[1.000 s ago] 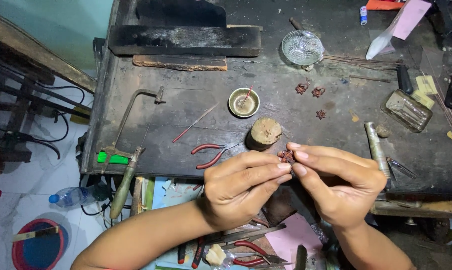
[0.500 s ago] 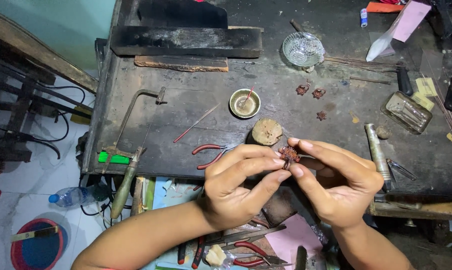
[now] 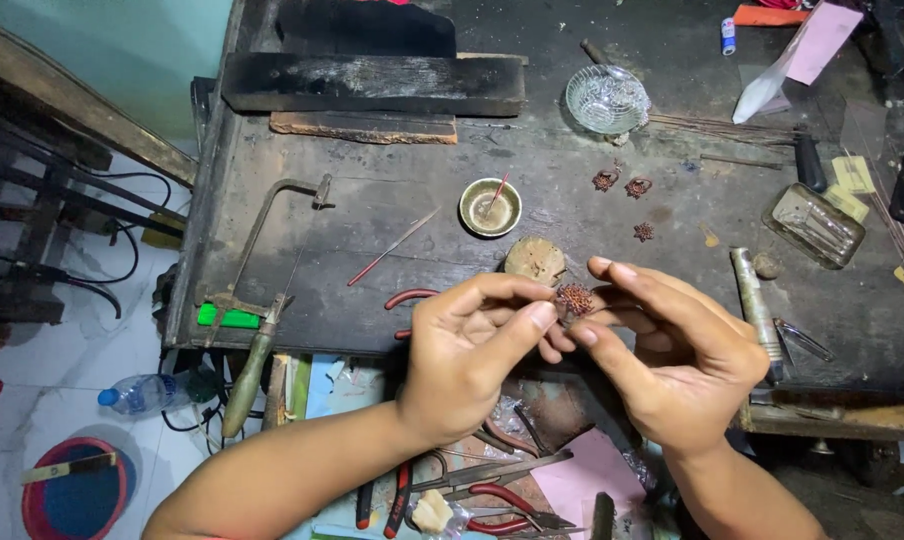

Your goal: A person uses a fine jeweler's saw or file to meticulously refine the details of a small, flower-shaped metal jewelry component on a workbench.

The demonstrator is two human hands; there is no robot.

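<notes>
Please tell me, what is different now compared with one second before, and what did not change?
Little changed. Both hands, left hand and right hand, rose slightly toward the wooden stump, still pinching the small reddish ornament between their fingertips. Nothing was let go. The brass bowl, glass dish and saw frame stayed in place.

A dark workbench (image 3: 372,215) fills most of the view. On it, a brass bowl (image 3: 490,207) with a thin stick in it stands near a round wooden stub (image 3: 534,259). Left of them lie a red-tipped needle tool (image 3: 392,247) and a jeweller's saw (image 3: 267,290), its handle over the bench edge beside a green block (image 3: 228,317). A glass dish (image 3: 607,98) sits at the back, next to a black slab (image 3: 372,84). Three small reddish pieces (image 3: 623,186) lie apart from it. To the right are a clear tray (image 3: 812,224) and a metal tube (image 3: 754,305). On the floor, a plastic bottle (image 3: 142,393) lies near a red bucket (image 3: 77,490). Red-handled pliers (image 3: 492,495) lie below the bench.
</notes>
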